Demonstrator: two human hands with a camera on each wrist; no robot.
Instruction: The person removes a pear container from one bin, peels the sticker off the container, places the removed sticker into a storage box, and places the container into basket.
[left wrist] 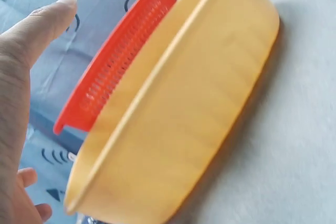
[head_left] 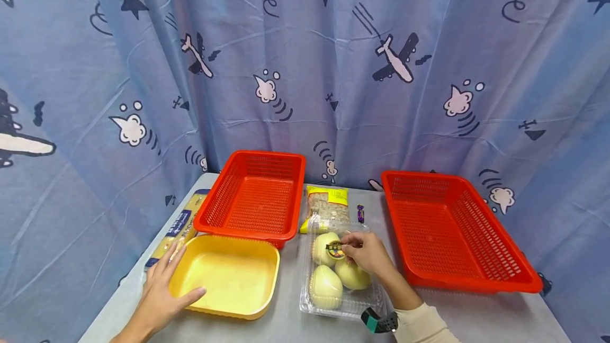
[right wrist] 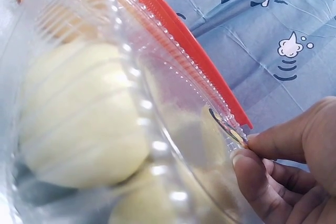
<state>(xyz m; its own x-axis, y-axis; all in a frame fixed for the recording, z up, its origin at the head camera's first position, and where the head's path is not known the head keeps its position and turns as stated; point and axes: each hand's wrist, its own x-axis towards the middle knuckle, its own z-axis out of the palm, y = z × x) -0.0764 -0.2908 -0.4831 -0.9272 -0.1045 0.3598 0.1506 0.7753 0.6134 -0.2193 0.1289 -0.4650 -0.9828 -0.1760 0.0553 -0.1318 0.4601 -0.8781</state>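
Three pale fruits (head_left: 326,287) show through the clear plastic box (head_left: 343,309) under the right hand (head_left: 367,254), whose thumb and forefinger pinch the edge of the label (head_left: 335,248) on its lid. Well apart from it, the left hand (head_left: 159,295) spreads its fingers, gripping nothing, beside the yellow basin (head_left: 229,279). Beyond the left hand stands one red basket (head_left: 259,202) on the bench (head_left: 288,300), while beyond the right hand lie a yellow-ended bag (head_left: 329,202) and a purple wrapper (head_left: 360,213), with another red basket (head_left: 438,232) to its right.
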